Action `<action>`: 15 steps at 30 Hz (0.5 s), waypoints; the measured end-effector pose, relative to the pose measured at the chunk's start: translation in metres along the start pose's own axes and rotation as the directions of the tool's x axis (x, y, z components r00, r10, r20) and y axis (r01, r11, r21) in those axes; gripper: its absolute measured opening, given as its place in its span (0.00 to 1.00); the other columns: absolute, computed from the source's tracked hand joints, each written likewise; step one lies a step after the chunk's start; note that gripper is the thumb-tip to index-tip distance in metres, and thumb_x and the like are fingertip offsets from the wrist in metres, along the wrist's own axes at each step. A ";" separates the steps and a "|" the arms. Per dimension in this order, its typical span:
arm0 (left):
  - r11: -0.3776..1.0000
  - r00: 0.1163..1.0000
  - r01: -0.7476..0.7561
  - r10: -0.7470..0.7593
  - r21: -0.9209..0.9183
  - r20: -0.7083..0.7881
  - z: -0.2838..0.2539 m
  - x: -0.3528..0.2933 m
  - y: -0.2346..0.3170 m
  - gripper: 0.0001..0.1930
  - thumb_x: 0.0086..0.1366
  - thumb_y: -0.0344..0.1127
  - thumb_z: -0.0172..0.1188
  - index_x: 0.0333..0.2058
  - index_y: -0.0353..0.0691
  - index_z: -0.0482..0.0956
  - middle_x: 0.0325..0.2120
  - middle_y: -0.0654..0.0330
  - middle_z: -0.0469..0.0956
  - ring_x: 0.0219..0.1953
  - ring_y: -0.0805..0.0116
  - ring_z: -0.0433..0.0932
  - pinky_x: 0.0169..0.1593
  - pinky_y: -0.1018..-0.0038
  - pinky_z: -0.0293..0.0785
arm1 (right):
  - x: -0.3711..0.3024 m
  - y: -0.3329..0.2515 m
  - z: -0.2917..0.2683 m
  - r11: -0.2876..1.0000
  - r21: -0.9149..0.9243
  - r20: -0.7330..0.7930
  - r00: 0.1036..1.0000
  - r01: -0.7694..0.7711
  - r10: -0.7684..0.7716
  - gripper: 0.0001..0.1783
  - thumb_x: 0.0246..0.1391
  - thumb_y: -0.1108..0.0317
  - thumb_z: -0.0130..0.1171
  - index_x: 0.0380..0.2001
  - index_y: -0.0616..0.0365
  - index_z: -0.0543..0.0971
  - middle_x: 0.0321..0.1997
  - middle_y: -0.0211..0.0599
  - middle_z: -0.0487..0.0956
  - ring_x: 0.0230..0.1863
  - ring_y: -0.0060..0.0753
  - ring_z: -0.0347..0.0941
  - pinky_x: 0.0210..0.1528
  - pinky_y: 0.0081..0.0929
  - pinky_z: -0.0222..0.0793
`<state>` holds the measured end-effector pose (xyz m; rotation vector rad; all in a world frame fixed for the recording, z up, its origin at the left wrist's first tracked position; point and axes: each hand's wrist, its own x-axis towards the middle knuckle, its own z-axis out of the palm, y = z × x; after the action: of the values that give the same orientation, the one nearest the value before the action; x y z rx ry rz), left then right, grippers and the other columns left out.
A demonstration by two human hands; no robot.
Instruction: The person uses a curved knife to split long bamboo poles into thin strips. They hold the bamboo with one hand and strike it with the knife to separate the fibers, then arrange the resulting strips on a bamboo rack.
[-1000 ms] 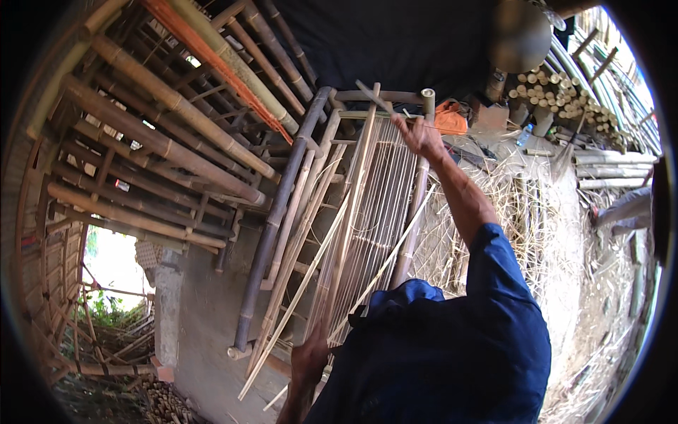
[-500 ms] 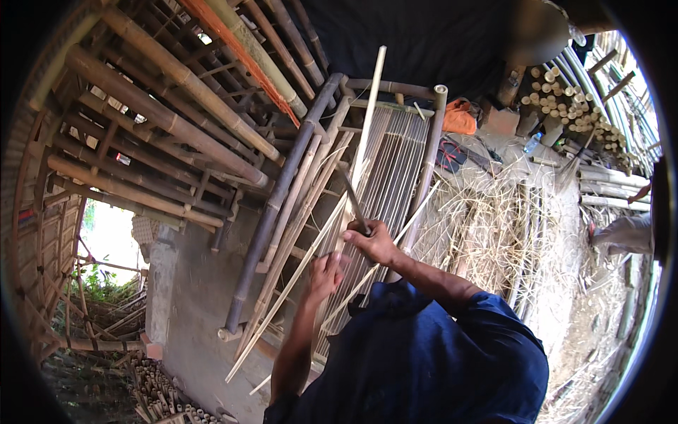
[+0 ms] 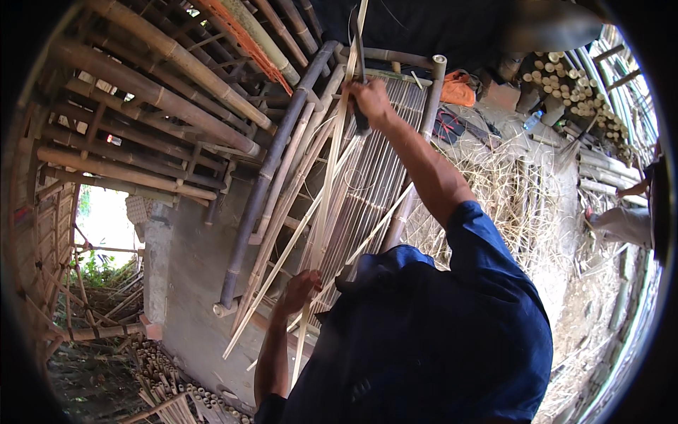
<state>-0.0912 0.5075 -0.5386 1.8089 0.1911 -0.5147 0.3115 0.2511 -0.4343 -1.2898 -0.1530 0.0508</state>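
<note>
My right hand (image 3: 370, 100) is closed round a long-bladed knife (image 3: 358, 49), stretched out toward the far end of the bamboo frame. Its dark blade points away from me and lies along a long pale bamboo strip (image 3: 327, 191). That strip runs back toward my body, where my left hand (image 3: 299, 291) grips it, fingers curled. Thin curled shavings show near the blade. Beneath both hands lies a bed-like bamboo rack (image 3: 265, 180), its middle filled with a panel of narrow parallel slats (image 3: 378, 166). More loose strips (image 3: 279, 297) rest slantwise on its left side.
Thick bamboo poles (image 3: 162, 120) are stacked on racks at the left. Shavings (image 3: 508, 205) litter the ground at right, near an orange cloth (image 3: 458, 88), sandals (image 3: 448, 126) and a plastic bottle (image 3: 533, 120). Cut bamboo ends (image 3: 565, 85) are piled behind. Another person (image 3: 625, 226) is at the right edge.
My right hand has slid the knife far forward along the strip, its arm now extended. My left hand has drawn back closer to my body.
</note>
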 end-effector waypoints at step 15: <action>0.966 0.976 -0.082 0.027 -0.246 -0.216 0.034 0.109 0.135 0.26 0.65 0.48 0.65 0.55 0.38 0.75 0.16 0.73 0.66 0.14 0.86 0.61 0.16 0.85 0.55 | -0.184 0.042 -0.010 0.388 -0.868 0.419 0.876 0.310 0.236 0.40 0.64 0.31 0.35 0.37 0.62 0.77 0.20 0.45 0.78 0.22 0.47 0.79 0.26 0.43 0.75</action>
<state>0.0490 0.4203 -0.4756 1.6103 0.3371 -0.2443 0.1333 0.2306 -0.4923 -2.4349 -0.7509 0.2929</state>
